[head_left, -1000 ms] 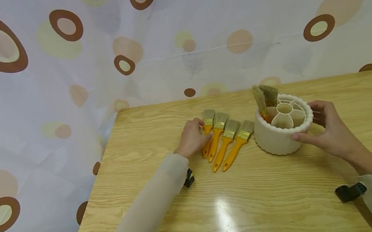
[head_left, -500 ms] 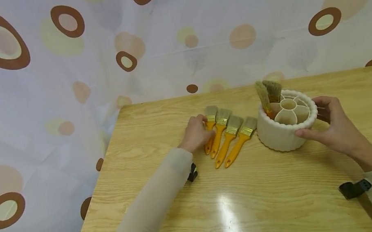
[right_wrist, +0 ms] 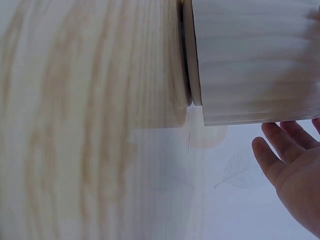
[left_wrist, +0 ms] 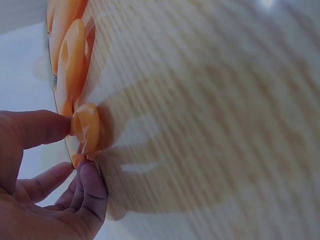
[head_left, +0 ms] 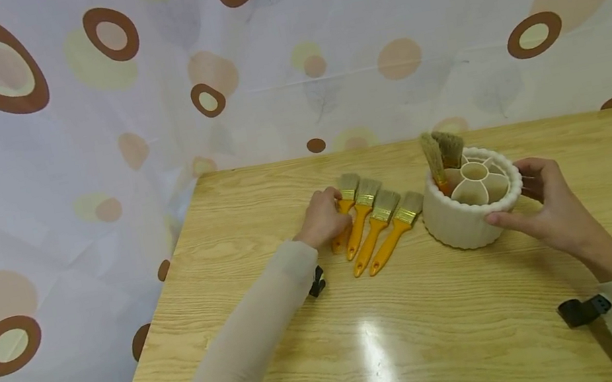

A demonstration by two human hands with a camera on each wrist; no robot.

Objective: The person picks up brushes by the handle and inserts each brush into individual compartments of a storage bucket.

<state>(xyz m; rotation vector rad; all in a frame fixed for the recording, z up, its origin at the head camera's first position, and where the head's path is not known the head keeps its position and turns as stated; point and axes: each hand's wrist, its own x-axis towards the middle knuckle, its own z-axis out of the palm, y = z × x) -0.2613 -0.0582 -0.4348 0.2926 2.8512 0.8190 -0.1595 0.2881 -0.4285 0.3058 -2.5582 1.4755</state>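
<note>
Leftmost paintbrush [head_left: 348, 196]: lies at the left end of a row on the table [head_left: 459, 328], bristles toward the far edge, orange handle toward the near side, a metal band between.
Left hand [head_left: 323, 218]: pinches that brush by its handle, thumb on one side and fingertips on the other; the left wrist view shows the handle's end between them.
Other loose brushes: a second [head_left: 361, 212], a third [head_left: 374, 230] and a fourth [head_left: 394, 237] fan out to the right, handles slanting toward the near left.
Holder [head_left: 456, 226]: white and round with a beaded rim, upright to the right of the row, divided into petal-shaped compartments about a round centre.
Brushes in holder: two, bristles up, on its left side; one [head_left: 433, 158] is seen edge-on, the other [head_left: 450, 148] shows its broad face. Whether they share a compartment I cannot tell.
Right hand [head_left: 556, 215]: grips the holder's right side, thumb near, fingers far.
Backdrop [head_left: 254, 36]: pale cloth with brown rings beyond the table.
</note>
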